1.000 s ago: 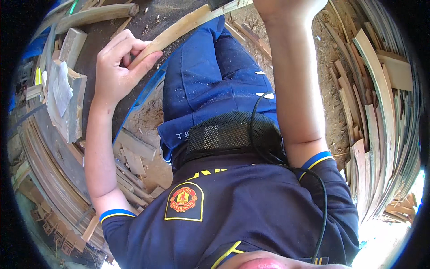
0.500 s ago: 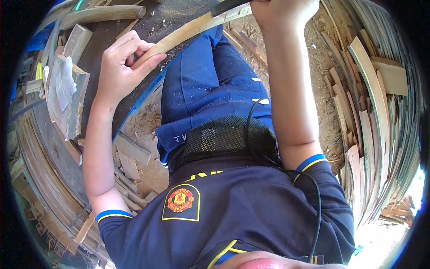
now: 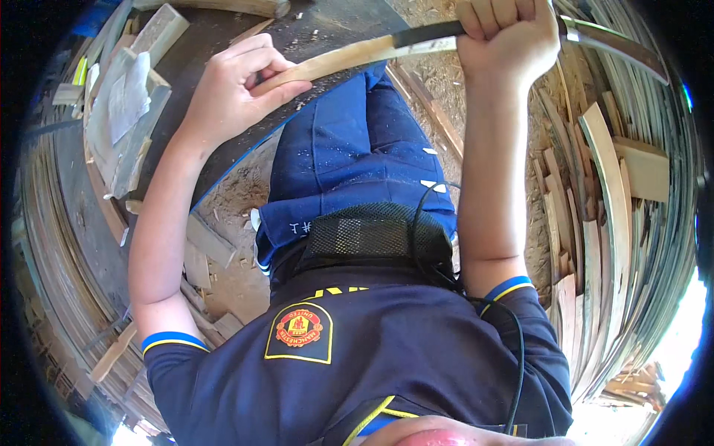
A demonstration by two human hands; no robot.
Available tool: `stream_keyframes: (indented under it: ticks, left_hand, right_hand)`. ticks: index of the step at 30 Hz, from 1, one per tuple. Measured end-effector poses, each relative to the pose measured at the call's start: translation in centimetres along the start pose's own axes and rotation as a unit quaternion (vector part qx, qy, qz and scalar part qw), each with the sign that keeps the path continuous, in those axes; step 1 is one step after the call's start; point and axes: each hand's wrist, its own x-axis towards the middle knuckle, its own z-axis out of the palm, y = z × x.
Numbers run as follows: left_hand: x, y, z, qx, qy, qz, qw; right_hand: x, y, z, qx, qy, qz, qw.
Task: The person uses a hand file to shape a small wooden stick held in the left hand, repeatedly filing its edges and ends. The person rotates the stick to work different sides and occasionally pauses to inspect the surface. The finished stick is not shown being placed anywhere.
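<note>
A long, slender tool (image 3: 353,56) spans across in front of me, its line bending in the wide view. Bare pale wood forms its left part, a black stretch follows, and past my right hand is a thin, blade-like end with a pale edge. My left hand (image 3: 238,89) is closed on the wooden left end, with the thumb along it. Fingers wrapped, my right hand (image 3: 509,41) grips the tool beside the black stretch. A pale strip runs under that stretch; I cannot tell whether it belongs to the tool.
A dark work surface (image 3: 335,26) with a blue edge and wood crumbs lies beyond my left hand. Wood offcuts (image 3: 160,33) and a torn white sheet (image 3: 128,97) sit at left. Stacked planks (image 3: 610,171) line the right, and a black cable (image 3: 520,357) hangs down my front.
Both hands have shifted to the right and slightly down in the view, carrying the tool. Its blade-like right end has come into sight. Both grips remain closed.
</note>
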Motion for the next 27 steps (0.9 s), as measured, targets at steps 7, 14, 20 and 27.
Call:
stream_keyframes:
  ticks: [7,14,20,27]
  left_hand:
    - [0.9,-0.4,0.3,-0.033,-0.013,0.014,0.999]
    - [0.2,-0.5,0.1,-0.017,0.004,-0.013,1.0]
    - [-0.4,0.2,-0.1,-0.011,-0.001,-0.027,1.0]
    - [0.0,-0.7,1.0,-0.029,0.025,0.036,0.999]
  right_hand:
    - [1.4,-2.9,-4.5,0.041,0.143,-0.064,0.987]
    - [-0.4,0.0,1.8,-0.038,0.115,-0.028,0.992]
    - [2.1,-2.8,-5.1,-0.095,0.248,-0.095,0.959]
    - [0.4,-3.1,-4.6,-0.002,0.212,-0.072,0.975]
